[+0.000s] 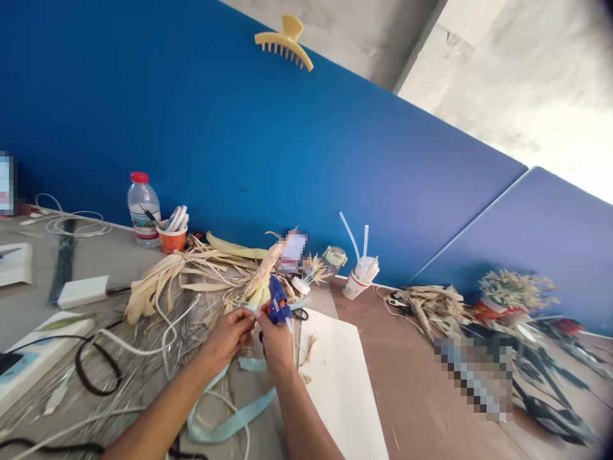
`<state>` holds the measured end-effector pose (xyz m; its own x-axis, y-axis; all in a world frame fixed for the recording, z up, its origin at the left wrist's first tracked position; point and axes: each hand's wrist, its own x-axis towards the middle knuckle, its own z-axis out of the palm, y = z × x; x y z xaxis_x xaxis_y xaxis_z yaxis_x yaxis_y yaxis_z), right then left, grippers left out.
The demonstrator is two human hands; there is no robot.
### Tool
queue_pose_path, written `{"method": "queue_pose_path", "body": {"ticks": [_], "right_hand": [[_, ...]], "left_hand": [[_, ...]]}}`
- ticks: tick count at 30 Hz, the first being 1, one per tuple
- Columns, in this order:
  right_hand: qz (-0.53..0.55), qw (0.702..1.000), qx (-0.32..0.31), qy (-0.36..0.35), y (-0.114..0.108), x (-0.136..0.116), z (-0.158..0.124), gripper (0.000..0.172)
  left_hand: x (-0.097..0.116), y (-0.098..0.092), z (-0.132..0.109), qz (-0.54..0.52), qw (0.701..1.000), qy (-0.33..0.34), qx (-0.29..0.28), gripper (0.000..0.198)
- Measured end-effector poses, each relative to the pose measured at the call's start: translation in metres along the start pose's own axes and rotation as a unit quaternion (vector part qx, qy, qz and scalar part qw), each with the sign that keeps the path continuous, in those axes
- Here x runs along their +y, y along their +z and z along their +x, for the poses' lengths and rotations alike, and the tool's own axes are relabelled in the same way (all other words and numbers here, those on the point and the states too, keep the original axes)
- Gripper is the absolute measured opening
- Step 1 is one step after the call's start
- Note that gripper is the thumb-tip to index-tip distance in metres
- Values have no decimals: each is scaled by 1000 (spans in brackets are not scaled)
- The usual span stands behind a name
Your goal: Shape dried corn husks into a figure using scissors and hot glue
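Low in the centre, my left hand (235, 329) and my right hand (278, 342) meet fingertip to fingertip. A blue hot glue gun (278, 299) stands up out of my right hand, which is closed around its lower part. My left thumb and fingers pinch a light blue ribbon (232, 423) at the base of a pale yellow husk bundle (259, 292); the exact grip is partly hidden. The ribbon's loose length loops down below my hands. Dried corn husks (156, 284) lie spread just beyond and left of my left hand.
White paper (342, 377) lies right of my hands. Cables (165, 332) and a power strip (45, 354) crowd the left. Behind stand a bottle (143, 211), an orange cup (172, 240) and a cup with straws (359, 279). More husks (433, 310) lie at right before the blue partition (287, 140).
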<state>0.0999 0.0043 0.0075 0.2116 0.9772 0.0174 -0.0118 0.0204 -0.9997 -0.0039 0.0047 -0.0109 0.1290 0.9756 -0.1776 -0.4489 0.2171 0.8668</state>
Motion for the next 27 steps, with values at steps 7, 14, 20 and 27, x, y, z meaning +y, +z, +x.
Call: {"method": "queue_pose_path", "body": {"ticks": [7, 14, 20, 27], "right_hand": [[13, 1000, 22, 6, 4, 5, 2, 15], [8, 998, 45, 32, 4, 7, 3, 16], [36, 999, 38, 4, 3, 0, 3, 15], [43, 998, 37, 4, 2, -8, 2, 14]], "left_hand": [[1, 4, -2, 7, 1000, 3, 8, 19], [6, 8, -6, -41, 999, -26, -6, 17], [9, 8, -8, -74, 995, -54, -25, 13], [13, 6, -8, -108, 991, -69, -41, 10]]}}
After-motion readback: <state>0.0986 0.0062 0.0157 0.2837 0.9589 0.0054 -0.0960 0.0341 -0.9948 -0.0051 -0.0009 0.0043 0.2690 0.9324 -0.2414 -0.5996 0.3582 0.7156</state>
